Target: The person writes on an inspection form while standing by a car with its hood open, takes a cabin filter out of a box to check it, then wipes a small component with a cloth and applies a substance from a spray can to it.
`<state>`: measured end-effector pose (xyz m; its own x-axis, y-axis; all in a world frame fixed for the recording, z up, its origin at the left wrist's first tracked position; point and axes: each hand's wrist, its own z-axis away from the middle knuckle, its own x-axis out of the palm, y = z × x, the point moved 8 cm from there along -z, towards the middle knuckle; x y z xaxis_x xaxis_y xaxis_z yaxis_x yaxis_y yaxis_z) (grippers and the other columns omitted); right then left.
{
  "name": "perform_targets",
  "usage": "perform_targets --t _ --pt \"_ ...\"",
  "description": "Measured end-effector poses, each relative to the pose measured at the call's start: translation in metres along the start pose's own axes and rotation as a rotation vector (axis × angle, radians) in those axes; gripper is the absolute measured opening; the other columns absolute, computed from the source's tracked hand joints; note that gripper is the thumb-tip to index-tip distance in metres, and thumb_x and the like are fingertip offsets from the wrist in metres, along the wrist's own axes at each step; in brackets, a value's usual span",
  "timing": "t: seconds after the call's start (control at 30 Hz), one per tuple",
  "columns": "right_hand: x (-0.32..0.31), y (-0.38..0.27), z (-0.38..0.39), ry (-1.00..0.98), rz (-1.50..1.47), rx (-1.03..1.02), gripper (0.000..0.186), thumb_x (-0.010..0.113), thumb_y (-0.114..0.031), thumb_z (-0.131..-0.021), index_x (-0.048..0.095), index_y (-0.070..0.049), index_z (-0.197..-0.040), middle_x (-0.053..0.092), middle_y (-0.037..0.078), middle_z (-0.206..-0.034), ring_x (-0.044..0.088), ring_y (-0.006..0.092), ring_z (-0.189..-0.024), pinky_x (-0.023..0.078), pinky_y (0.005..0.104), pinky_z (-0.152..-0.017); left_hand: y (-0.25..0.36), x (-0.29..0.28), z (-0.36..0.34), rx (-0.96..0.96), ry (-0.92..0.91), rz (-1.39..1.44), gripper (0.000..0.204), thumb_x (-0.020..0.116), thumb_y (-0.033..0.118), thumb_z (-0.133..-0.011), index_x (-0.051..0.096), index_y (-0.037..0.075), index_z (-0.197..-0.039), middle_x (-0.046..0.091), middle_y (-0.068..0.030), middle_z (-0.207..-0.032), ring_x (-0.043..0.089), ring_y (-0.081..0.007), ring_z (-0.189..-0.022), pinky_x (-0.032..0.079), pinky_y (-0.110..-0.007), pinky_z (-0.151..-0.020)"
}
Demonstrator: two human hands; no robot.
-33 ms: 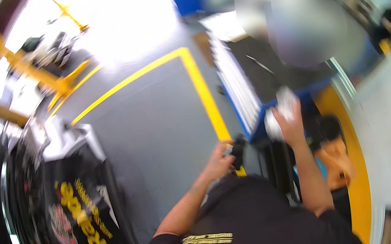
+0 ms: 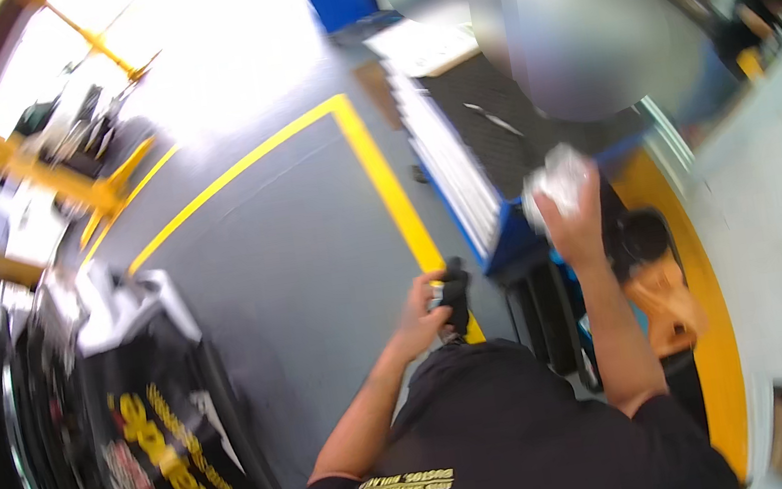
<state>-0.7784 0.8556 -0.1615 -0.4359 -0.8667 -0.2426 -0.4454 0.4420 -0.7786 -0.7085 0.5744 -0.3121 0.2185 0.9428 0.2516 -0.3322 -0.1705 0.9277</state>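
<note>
My left hand (image 2: pixel 419 316) is closed around a small black object (image 2: pixel 456 298), held low in front of my dark shirt; motion blur hides what kind of object it is. My right hand (image 2: pixel 578 222) is raised higher, gripping a crumpled white rag or paper wad (image 2: pixel 556 181). That hand hovers at the near end of a blue tool cart (image 2: pixel 501 238), whose top carries a black mat (image 2: pixel 496 133) with a slim tool lying on it.
A yellow line (image 2: pixel 392 184) marks the grey floor. A black cover with yellow lettering (image 2: pixel 150 422) drapes a vehicle at the left. Yellow lift arms (image 2: pixel 25 163) stand at the far left. An orange object (image 2: pixel 667 299) sits below the cart. Another person stands blurred beyond the cart.
</note>
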Motion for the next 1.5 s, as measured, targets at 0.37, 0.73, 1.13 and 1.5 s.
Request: perform_targets --t 0.37,0.73,1.13,1.5 --pt "0.037 0.042 -0.022 -0.060 0.881 0.001 0.085 0.061 -0.067 -0.087 0.049 -0.012 -0.151 0.035 0.020 -0.162 0.025 0.0392 -0.153 0.008 0.0730 -0.117 -0.014 -0.042 -0.059 -0.211 -0.217 -0.319 0.049 0.056 -0.005 -0.072 0.058 0.007 -0.120 0.060 -0.0031 -0.105 0.058 -0.0135 -0.099 0.049 -0.026 -0.082" --pt "-0.182 0.088 0.292 -0.097 0.999 0.824 0.021 0.063 -0.011 -0.081 0.074 -0.010 -0.100 0.073 0.010 -0.104 0.070 0.0309 -0.099 0.058 0.0447 -0.084 0.020 0.013 -0.120 -0.125 -0.197 -0.382 0.042 0.055 -0.006 -0.079 0.053 0.006 -0.119 0.061 -0.0058 -0.105 0.060 -0.0148 -0.097 0.050 -0.029 -0.089" --pt "-0.224 0.185 0.385 -0.766 0.945 0.714 0.032 0.057 -0.010 -0.090 0.061 -0.004 -0.121 0.070 0.017 -0.111 0.073 0.0334 -0.095 0.060 0.0464 -0.078 -0.094 0.090 0.074 -0.278 -0.069 -0.463 0.031 0.062 -0.002 -0.082 0.057 0.006 -0.112 0.061 -0.0021 -0.101 0.059 -0.0119 -0.092 0.051 -0.028 -0.084" --pt "-0.212 0.197 0.390 -0.861 0.956 0.346 0.016 0.060 -0.012 -0.087 0.073 -0.005 -0.092 0.072 0.015 -0.097 0.074 0.0333 -0.089 0.060 0.0462 -0.072 -0.112 0.106 0.201 -0.277 0.090 -0.381 0.032 0.062 -0.004 -0.083 0.056 0.005 -0.113 0.061 -0.0030 -0.102 0.059 -0.0121 -0.095 0.049 -0.029 -0.088"
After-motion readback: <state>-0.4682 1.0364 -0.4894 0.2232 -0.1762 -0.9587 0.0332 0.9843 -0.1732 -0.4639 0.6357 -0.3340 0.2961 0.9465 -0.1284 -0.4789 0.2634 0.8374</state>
